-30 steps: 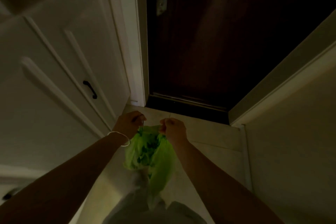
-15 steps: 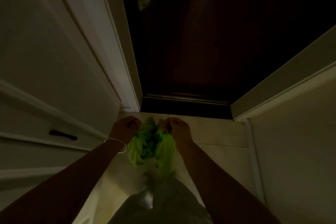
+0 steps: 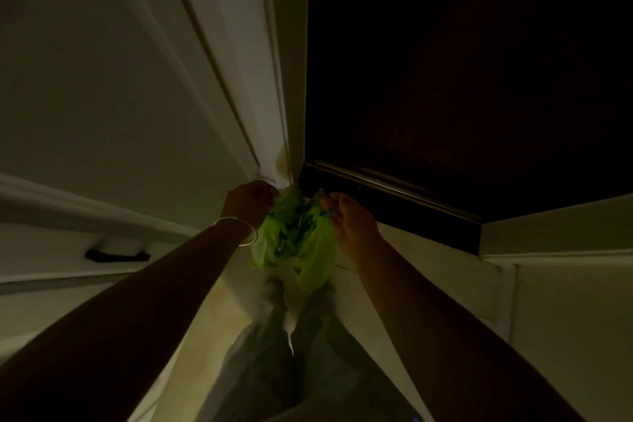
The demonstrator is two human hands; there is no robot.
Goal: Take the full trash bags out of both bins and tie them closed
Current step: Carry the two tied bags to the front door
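White cabinet [image 3: 102, 113] close left, dark door [image 3: 462, 79] ahead, wall [image 3: 575, 319] right, floor [image 3: 428, 271] between.

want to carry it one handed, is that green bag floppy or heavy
Probably floppy: the green bag hangs crumpled and folded between the left hand and right hand, which hold its top edges. Likely light, as it looks small and thin. Its contents can't be seen, so weight is a guess.

The floor [image 3: 404, 271] under your hands is pale tile — dim, with a yellowish glow on the part below your left arm. It runs from under your right hand up to the dark door sill [image 3: 394, 205] just past your fingers. Your two feet stand on it, straight below the hands — blurry, so their details are hard to tell.
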